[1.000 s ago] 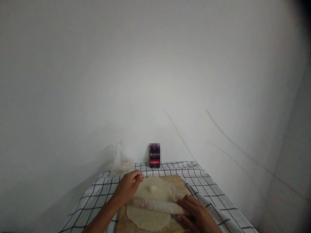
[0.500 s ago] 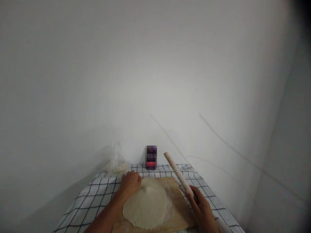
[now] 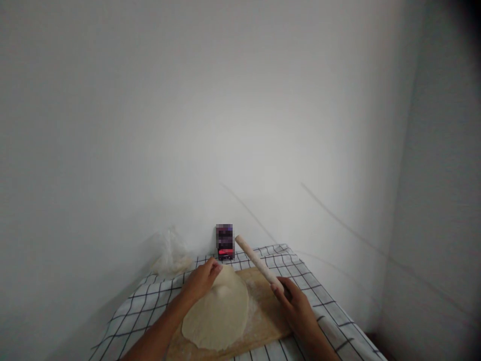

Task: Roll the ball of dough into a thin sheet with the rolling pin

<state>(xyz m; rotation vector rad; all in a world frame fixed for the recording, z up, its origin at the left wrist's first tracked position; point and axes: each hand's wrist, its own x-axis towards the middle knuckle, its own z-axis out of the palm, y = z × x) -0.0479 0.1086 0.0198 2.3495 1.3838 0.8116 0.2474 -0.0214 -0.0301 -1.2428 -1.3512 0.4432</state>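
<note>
A wide, flat sheet of dough point(image 3: 218, 321) lies on a floured wooden board point(image 3: 266, 311). At its far left edge my left hand point(image 3: 205, 276) has its fingers closed on the dough, and that edge looks slightly lifted. My right hand point(image 3: 293, 301) is wrapped round the near end of a pale wooden rolling pin point(image 3: 259, 263). The pin is held tilted over the right side of the board, its free end pointing up and to the left, apart from the dough.
A phone point(image 3: 225, 242) with a blurred screen leans upright against the white wall behind the board. To the left of it sits a clear plastic bag point(image 3: 172, 255) with something pale inside. A checked cloth point(image 3: 139, 311) covers the table.
My left hand has risen a little at the dough's far edge, drawing it up slightly. The rolling pin in my right hand has tilted further left. The view has turned slightly.
</note>
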